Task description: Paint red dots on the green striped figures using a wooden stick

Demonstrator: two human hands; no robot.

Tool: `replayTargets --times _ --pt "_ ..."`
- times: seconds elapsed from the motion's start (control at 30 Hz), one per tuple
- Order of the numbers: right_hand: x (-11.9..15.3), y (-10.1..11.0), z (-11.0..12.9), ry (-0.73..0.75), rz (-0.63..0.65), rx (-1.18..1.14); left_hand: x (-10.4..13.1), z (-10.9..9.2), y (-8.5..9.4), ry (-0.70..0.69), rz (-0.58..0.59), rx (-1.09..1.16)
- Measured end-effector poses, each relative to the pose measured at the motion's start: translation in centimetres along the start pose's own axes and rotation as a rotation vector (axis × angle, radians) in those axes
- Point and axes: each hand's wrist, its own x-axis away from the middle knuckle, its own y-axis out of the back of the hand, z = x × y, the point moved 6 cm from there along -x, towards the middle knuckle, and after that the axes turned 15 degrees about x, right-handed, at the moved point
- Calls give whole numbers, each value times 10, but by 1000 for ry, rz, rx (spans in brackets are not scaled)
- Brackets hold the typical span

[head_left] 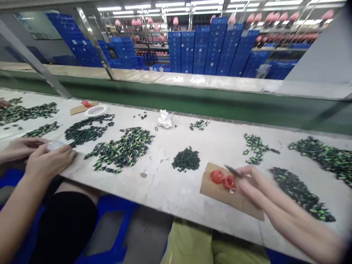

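My right hand (251,183) reaches in from the lower right and is closed on a thin dark tool (233,171) whose tip points left. Just under the tip, two small red pieces (223,179) lie on a piece of brown cardboard (220,196) at the table's near edge. The hand is motion-blurred. My left hand is not visible. My olive-green trousers (192,244) show below the table edge. Heaps of small black-and-green parts surround the cardboard: a dark mound (186,159) to its left and a long heap (298,192) to its right.
At the left, a co-worker's two hands (45,159) hold a small white object; black trousers show below. More part heaps (121,148) cover the white table, along with a white tape roll (95,110) and crumpled white scrap (164,119). A green conveyor (192,101) runs behind, with blue crate stacks (214,47) beyond.
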Motion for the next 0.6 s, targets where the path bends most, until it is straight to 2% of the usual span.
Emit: replayTargets --times 0.07,0.2,0.27,0.3,0.37,0.43,0.47,0.53,0.6 --pt "-56 4 -33 -8 64 155 -14 -2 0 -7 5 7" --pt "-175 -9 -89 17 48 331 -31 -11 7 -55 7 -36" --pt "-208 -16 -99 67 19 367 -40 -18 7 -91 9 -63" --pt "-212 -15 -99 90 -18 377 -44 -20 7 -107 12 -77" --pt "-194 -5 -87 136 -134 386 -49 -23 3 -132 18 -108" --pt "-147 11 -62 196 -264 363 -49 -21 -3 -150 26 -140" --pt "-118 16 -46 239 -289 335 -46 -18 -7 -158 32 -155" --pt "-60 18 -12 345 -252 231 -31 -8 -17 -171 60 -183" --pt "-13 14 14 395 -222 171 -5 8 -30 -180 113 -210"
